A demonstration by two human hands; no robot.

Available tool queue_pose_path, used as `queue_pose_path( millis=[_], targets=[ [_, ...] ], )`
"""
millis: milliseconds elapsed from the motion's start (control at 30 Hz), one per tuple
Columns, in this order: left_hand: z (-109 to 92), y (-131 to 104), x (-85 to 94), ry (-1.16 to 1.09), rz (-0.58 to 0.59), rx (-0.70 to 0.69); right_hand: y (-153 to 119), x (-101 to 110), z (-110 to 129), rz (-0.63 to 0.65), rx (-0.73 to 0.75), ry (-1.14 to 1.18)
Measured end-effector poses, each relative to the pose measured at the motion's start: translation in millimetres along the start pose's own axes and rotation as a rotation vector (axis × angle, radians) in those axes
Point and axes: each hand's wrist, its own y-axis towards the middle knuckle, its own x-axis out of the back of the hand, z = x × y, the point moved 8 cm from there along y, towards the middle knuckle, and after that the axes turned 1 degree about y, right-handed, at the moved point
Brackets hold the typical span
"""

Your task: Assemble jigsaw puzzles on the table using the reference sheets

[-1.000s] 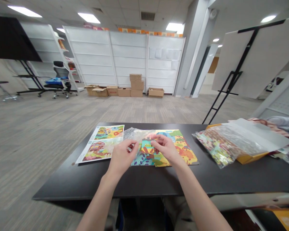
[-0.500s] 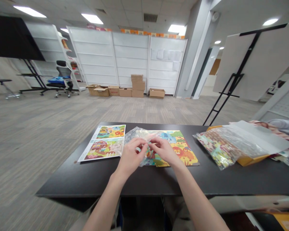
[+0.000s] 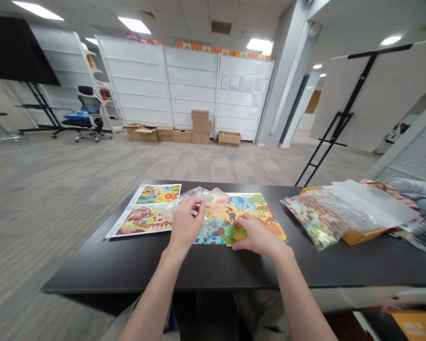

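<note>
One animal picture point(image 3: 243, 204) lies face-up on the bench point(image 3: 128, 265) | right hand point(image 3: 256, 235): thumb and fingers spread, touching it, perhaps to steady it | left hand point(image 3: 186, 221): fingertips near-pinched by clear bag point(image 3: 198, 191), grip unclear | printed sheet point(image 3: 144, 219) flat at left, likely for easy viewing

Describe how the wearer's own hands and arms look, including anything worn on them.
The left hand and right hand are both ungloved. The left forearm and right forearm taper toward the wrists and show no sleeves, watch, bracelet or markings. Rings are too small to rule out at this size.
</note>
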Motion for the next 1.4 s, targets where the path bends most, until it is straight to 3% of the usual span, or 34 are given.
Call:
queue_pose_path(
  millis=[133,467,633,900,1067,1267,1400],
  targets=[
    [-4,4,-7.0,0.001,-0.020,0.006,-2,-8,13,0.000,0.002,-0.068],
    [-8,8,-25.1,-0.037,-0.005,0.013,-14,1,29,-0.113,0.038,-0.166],
    [-11,10,-22.6,-0.027,0.000,-0.002,-15,5,23,-0.136,0.097,0.015],
    [-6,9,-16.5,0.014,-0.005,-0.010,-12,4,8,-0.070,0.150,0.342],
    [-1,8,-15.6,0.014,0.003,0.004,-14,15,-5,-0.077,0.076,0.559],
    [-3,7,-19.2,-0.025,0.048,0.004,-14,35,-20,-0.201,0.057,0.773],
    [-10,4,-30.1,-0.069,0.135,-0.046,1,19,-16,-0.235,0.070,0.757]
  ],
)
